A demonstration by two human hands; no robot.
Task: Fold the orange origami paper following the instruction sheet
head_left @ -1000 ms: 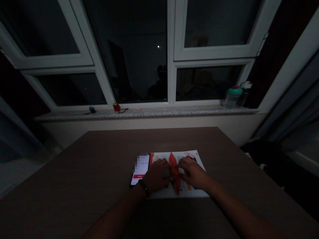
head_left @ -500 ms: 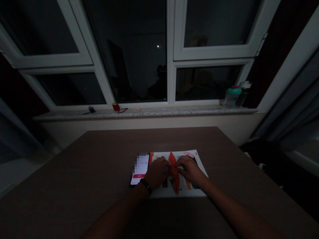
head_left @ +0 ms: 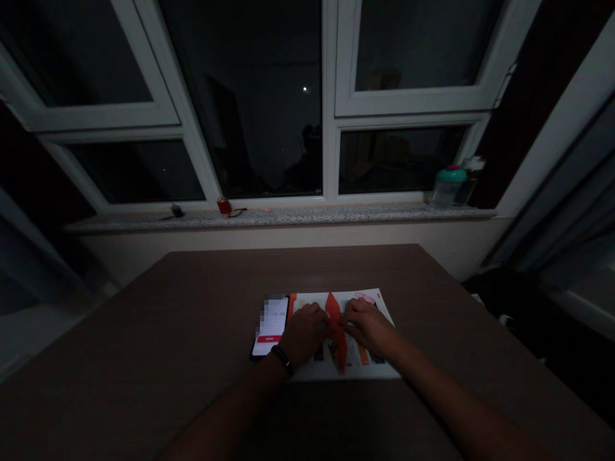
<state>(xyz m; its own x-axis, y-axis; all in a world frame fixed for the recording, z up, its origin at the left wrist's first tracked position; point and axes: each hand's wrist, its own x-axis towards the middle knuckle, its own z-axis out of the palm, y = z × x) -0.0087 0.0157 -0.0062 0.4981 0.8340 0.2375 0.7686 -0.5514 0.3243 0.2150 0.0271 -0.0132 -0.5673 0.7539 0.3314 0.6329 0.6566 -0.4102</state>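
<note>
A long, pointed piece of folded orange paper (head_left: 339, 349) lies lengthwise between my hands, over a printed sheet (head_left: 355, 371). My left hand (head_left: 306, 333) pinches its left edge near the middle, fingers bent, a dark band on the wrist. From the other side, my right hand (head_left: 368, 324) grips the right edge with thumb and fingers together. The fingertips hide part of the paper's middle. Left of the sheet lies a lit phone (head_left: 271, 326), close to my left hand.
The brown table (head_left: 192, 320) extends to the wall below a window. On the stone sill (head_left: 298, 216) stand a small red object (head_left: 223, 205), a small dark object (head_left: 177, 210) and a teal-lidded bottle (head_left: 449, 186). Dim light covers everything.
My right hand has shifted slightly, its fingers now more closed at the orange paper's right edge. My left hand has hardly moved.
</note>
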